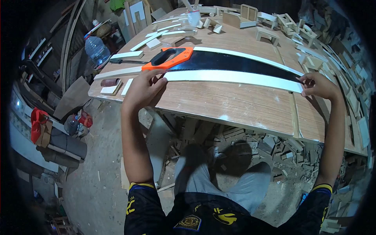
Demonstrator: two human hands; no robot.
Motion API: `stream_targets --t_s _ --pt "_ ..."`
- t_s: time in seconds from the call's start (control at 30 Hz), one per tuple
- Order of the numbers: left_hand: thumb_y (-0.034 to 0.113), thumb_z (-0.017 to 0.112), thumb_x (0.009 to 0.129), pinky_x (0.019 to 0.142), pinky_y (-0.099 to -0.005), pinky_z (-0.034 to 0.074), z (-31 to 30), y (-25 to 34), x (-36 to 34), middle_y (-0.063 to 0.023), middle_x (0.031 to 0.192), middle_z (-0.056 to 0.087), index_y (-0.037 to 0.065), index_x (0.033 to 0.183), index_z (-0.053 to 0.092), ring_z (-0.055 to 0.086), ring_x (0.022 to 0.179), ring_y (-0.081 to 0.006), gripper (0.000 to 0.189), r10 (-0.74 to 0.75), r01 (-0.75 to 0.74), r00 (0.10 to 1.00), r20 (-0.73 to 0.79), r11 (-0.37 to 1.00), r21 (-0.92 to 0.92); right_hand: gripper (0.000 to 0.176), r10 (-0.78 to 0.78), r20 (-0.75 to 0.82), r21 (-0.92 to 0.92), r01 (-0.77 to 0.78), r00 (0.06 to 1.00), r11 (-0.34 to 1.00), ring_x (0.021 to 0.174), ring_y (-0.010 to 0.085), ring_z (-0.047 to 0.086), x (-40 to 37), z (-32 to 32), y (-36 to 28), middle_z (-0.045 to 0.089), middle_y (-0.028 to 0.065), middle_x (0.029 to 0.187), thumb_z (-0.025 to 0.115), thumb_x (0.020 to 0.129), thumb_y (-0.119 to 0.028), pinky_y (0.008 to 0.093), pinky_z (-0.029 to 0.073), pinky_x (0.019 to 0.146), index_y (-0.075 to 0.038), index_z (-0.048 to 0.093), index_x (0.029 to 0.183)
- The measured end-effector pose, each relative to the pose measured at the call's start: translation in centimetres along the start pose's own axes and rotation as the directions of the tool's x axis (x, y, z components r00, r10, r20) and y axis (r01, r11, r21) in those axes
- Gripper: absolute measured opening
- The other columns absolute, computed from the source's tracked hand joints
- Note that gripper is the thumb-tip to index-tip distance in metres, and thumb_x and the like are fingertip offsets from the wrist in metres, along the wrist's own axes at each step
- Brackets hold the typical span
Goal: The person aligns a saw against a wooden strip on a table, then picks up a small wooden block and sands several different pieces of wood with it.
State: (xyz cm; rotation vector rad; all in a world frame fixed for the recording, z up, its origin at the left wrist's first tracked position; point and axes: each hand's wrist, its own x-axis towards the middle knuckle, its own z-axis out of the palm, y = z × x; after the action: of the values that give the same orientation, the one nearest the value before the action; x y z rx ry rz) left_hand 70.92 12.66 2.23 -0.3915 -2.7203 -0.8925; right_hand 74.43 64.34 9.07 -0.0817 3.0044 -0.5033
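Remotely, I see the left hand [144, 90] pinch one end of the white strip [231, 77], the right hand [323, 87] the other; the saw [223, 61] lies just beyond it, handle [179, 59] near the left.

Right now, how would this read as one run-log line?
left hand: holds left end of white strip | right hand: holds right end | orange-handled saw: on table, beyond strip
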Motion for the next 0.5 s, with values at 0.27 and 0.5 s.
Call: stream_targets --t_s 0.27,0.5 --pt "0.025 0.063 0.086 0.065 -0.0314 0.045 0.2 -0.6 -0.1 -0.0110 0.078 0.061 0.004 0.112 0.064 0.056 0.068 -0.0187 0.034 0.000 0.000 1.000 -0.021 1.000 -0.023 0.054 -0.019 0.038 0.002 0.019 0.999 1.000 0.077 0.0154 0.056 0.4 -0.1 0.4 0.061 0.0046 0.083 0.084 0.061 -0.017 0.0299 0.045 0.073 0.001 0.065 0.108" --pt "0.017 0.064 0.086 0.059 -0.0275 0.041 -0.1 0.6 -0.2 -0.0041 0.069 0.052 0.001 0.112 0.062 0.047 0.062 -0.0108 0.030 0.033 -0.033 0.999 0.002 0.999 -0.015 0.054 -0.043 0.020 0.011 0.043 0.999 0.999 0.077 0.0136 0.056 0.2 0.1 1.1 0.063 0.0028 0.084 0.083 0.063 -0.015 0.0287 0.046 0.074 0.002 0.064 0.111"
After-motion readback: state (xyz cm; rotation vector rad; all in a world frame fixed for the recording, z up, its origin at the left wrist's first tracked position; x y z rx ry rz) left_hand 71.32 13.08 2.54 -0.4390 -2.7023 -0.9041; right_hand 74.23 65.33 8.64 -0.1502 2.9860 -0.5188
